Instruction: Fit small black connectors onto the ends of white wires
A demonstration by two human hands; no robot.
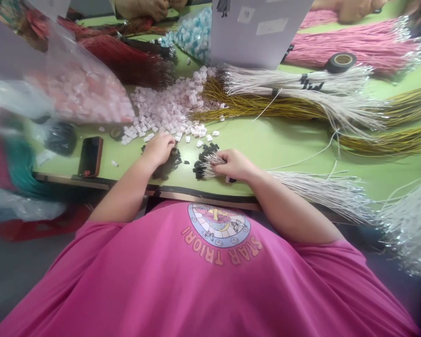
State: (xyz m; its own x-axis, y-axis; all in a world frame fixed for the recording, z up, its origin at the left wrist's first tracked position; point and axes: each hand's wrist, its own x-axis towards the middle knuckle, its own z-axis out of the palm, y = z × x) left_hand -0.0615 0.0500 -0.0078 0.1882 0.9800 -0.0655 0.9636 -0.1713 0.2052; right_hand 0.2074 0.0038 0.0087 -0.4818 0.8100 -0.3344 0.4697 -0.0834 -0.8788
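My right hand point(235, 164) is closed round a bundle of white wires point(213, 161). Several wire ends on the left side of the bundle carry small black connectors point(199, 169), and its tail point(323, 189) lies rightward along the table's front edge. My left hand point(159, 149) reaches over a loose pile of small black pieces point(166, 171), its fingers curled together. Whatever is between those fingertips is hidden. White plastic connectors point(171, 105) lie heaped just beyond my left hand.
A phone point(90, 157) and a bag of pinkish connectors point(87, 89) lie on the left. Yellow wires point(291, 110), more white wires point(287, 79) and a tape roll point(341, 62) lie at the right. Behind a grey bin point(252, 32), other people's hands point(356, 9) show.
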